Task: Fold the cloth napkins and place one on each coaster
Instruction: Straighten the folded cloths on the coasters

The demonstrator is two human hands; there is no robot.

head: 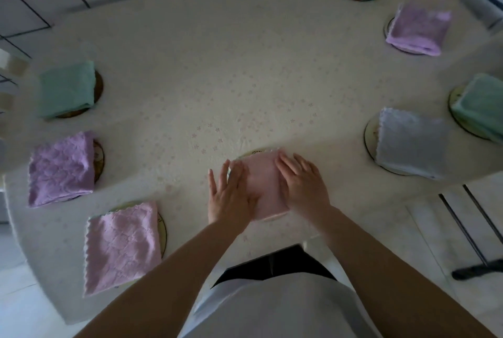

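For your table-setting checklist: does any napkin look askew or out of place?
Yes. The green napkin and purple napkin on the left sit off-centre, their coasters peeking out on one side. Nothing looks spilled or damaged.

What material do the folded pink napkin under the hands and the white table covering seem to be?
Folded pink napkin: probably soft microfibre or terry; matte, fuzzy surface, thick rounded fold. White table covering: looks like thin fabric or vinyl printed with small pale flowers; smooth, faintly creased. Both hands, left and right, press flat on the napkin.
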